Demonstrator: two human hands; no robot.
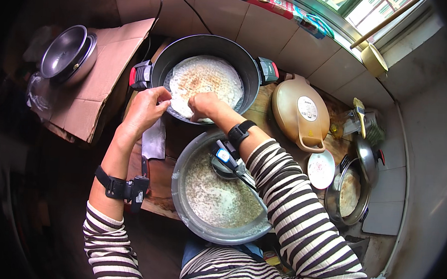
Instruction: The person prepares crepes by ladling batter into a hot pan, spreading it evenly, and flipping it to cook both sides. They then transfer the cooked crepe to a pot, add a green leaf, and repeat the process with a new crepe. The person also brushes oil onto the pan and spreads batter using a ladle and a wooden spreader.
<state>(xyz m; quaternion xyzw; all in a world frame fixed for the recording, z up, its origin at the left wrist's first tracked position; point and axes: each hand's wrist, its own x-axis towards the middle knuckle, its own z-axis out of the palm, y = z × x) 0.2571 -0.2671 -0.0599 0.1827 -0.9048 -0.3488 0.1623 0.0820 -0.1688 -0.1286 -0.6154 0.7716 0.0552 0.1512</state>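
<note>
A round, pale flatbread (208, 79) with browned patches lies in a deep black pot (246, 75) with two side handles. My left hand (148, 106) is at the pot's near left rim, its thumb and forefinger close to the bread's edge. Over the near part of the bread, my right hand (208, 106) has curled fingers; its fingertips are hidden, so any grip is unclear. Below the pot, partly under my right forearm, sits a large grey basin (217, 237) of pale, speckled batter (220, 197). A metal ladle (223, 168) with a dark handle rests in it.
A cleaver (154, 141) lies left of the basin. To the right are a tan electric griddle (298, 109), a small white plate (320, 168), a steel pot (328, 207) holding another flatbread (348, 195), and a brush (359, 115). Stacked bowls (65, 53) stand on cardboard (109, 56) at left.
</note>
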